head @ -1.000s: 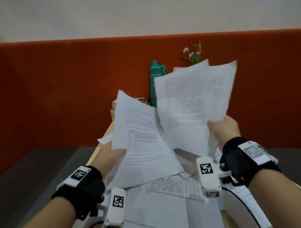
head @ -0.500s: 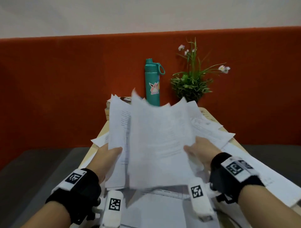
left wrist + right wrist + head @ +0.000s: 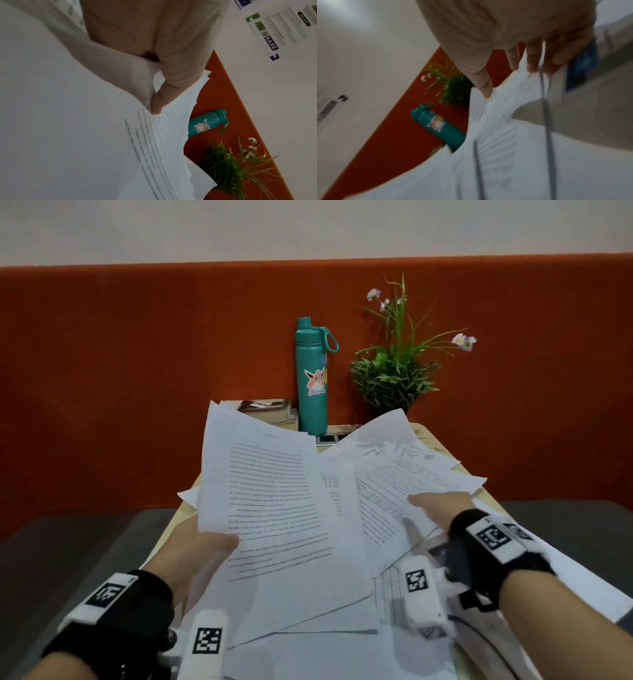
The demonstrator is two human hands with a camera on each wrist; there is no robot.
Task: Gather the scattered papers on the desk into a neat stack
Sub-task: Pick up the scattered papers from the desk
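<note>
Your left hand (image 3: 202,546) pinches a fanned sheaf of papers (image 3: 274,508) at centre frame while your right hand (image 3: 442,505) seems, through blur, to pinch the sheets (image 3: 404,474) at right, so slide those under the sheaf, then tap edges square on the surface (image 3: 431,440).

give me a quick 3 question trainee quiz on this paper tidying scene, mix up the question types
1. True or false: the left hand pinches a sheet of printed text.
2. What stands right of the teal bottle? A) a lamp B) a potted plant C) a mug
3. Fill in: the papers on the desk are fanned out, not yet a neat ____.

Key
1. True; its thumb shows on the sheet.
2. B, the potted plant.
3. stack; the right hand holds more sheets.
</note>
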